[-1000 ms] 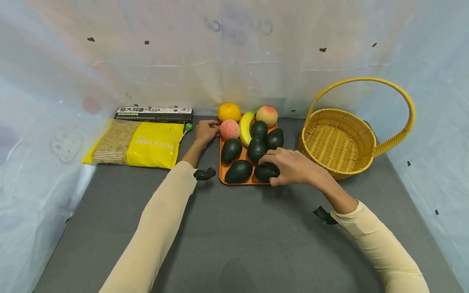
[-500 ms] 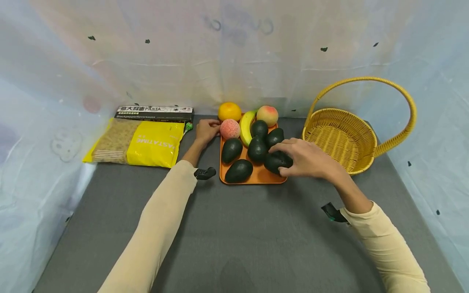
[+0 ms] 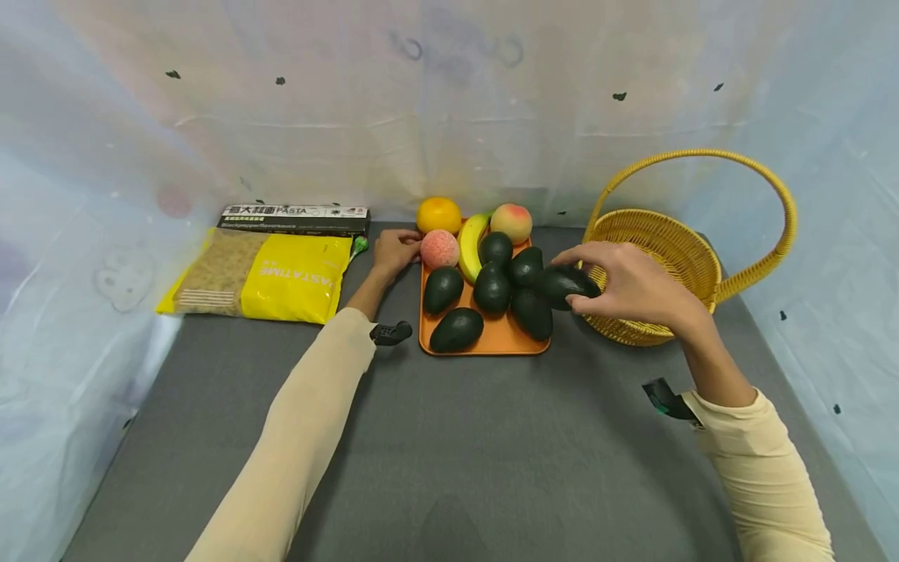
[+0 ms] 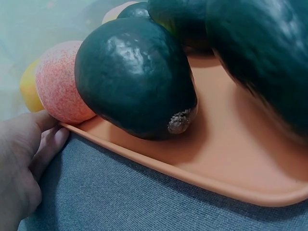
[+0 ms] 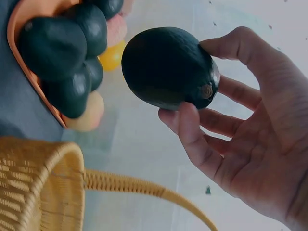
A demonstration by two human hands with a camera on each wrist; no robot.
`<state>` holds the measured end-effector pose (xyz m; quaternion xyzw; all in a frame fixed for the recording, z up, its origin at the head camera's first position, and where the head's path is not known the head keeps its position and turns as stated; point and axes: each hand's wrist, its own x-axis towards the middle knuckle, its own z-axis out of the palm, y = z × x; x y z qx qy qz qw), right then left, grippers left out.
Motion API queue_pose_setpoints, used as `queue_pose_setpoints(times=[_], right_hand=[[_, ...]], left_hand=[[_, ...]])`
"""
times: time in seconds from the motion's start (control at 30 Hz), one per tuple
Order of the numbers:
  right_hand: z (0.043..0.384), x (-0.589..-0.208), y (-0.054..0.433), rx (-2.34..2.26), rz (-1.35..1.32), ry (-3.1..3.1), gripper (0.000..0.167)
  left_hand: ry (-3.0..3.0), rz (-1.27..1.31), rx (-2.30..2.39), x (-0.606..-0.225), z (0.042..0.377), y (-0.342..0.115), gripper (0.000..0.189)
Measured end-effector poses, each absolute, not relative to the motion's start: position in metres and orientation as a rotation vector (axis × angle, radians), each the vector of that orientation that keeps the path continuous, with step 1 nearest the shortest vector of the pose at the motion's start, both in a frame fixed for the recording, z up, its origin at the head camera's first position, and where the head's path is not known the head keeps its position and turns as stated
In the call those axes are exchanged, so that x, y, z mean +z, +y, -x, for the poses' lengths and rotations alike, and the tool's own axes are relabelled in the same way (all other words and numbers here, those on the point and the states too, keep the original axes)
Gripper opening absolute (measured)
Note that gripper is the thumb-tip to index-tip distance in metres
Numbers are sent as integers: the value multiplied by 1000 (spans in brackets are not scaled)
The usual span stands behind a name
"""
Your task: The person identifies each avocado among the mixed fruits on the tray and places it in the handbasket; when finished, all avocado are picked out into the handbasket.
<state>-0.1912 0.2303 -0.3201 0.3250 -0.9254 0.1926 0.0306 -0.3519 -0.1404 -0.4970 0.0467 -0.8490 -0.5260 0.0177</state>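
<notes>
My right hand [image 3: 625, 285] holds a dark green avocado [image 3: 567, 286] between thumb and fingers, raised at the right edge of the orange tray [image 3: 492, 343] and overlapping the basket in the head view. The right wrist view shows this avocado [image 5: 168, 67] pinched by the fingertips. Several more avocados [image 3: 456, 329] lie on the tray with a banana [image 3: 472, 248], a pink speckled peach [image 3: 439, 249], a second peach [image 3: 511, 223] and an orange [image 3: 438, 215]. My left hand [image 3: 396, 251] pinches the tray's left rim beside the speckled peach [image 4: 62, 82].
A yellow wicker basket [image 3: 705, 300] with a tall arched handle stands right of the tray. To the left lie a yellow pasta bag [image 3: 295, 277], a dark pasta box [image 3: 295, 222] and a small green-headed item [image 3: 360, 245]. A pale curtain [image 3: 449, 117] hangs behind.
My right hand has lifted the avocado off the tray's front right and moved it right and back towards the basket. Another avocado shows by the tray's right edge. My left hand stays put.
</notes>
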Motion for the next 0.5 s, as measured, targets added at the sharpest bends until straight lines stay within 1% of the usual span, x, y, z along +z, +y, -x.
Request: queue_pose_setpoints(times=[0.5], right_hand=[[197,-292,264,626,-792,-2773,44]], left_hand=[[-2627,-149,-1671,-496,350,-141,31]])
